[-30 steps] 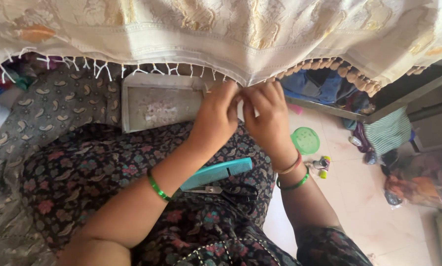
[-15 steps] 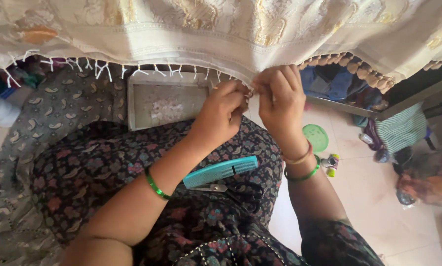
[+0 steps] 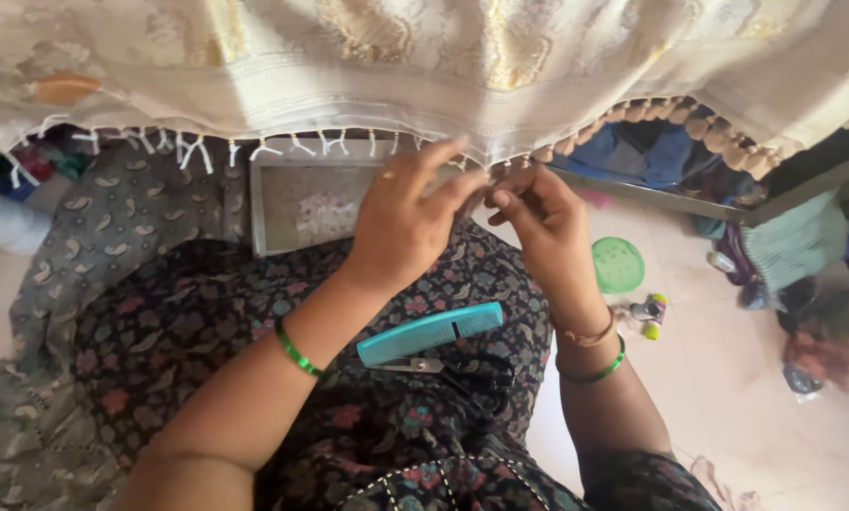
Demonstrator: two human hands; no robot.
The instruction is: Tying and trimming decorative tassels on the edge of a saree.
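Far left, the cream cloth point(image 3: 254, 66) hangs across the top of the view, its lower edge lined with little white knotted tassels point(image 3: 193, 149). Below that, a grey patterned cloth point(image 3: 84, 246) spreads over the lap, and a shallow grey tray point(image 3: 265, 203) sits just under the fringe.

Moving in, the left hand point(image 3: 401, 227) is up at the cloth's edge with a green bangle point(image 3: 295, 352) on the wrist. Its fingers point(image 3: 443, 156) look half spread, thumb and forefinger closing toward the hem, but I honestly can't tell if that grip is clamped on thread or just resting there. The right hand point(image 3: 548, 222) sits right beside it, fingertips pinched together on what looks like a strand of the fringe, right where the white tassels stop and the tan bobbles point(image 3: 689, 123) start.

So my read: she's mid-knot on one tassel, at the middle of the hem. Next would be pulling that knot snug while the left hand keeps the edge steady, then picking up the neighbouring bunch of threads.

On the lap near the wrists: a teal comb point(image 3: 431, 332) and black scissors point(image 3: 467, 371), touching or nearly so. Further right on the floor, a green round lid point(image 3: 618, 264) and some small bottles point(image 3: 648, 312).
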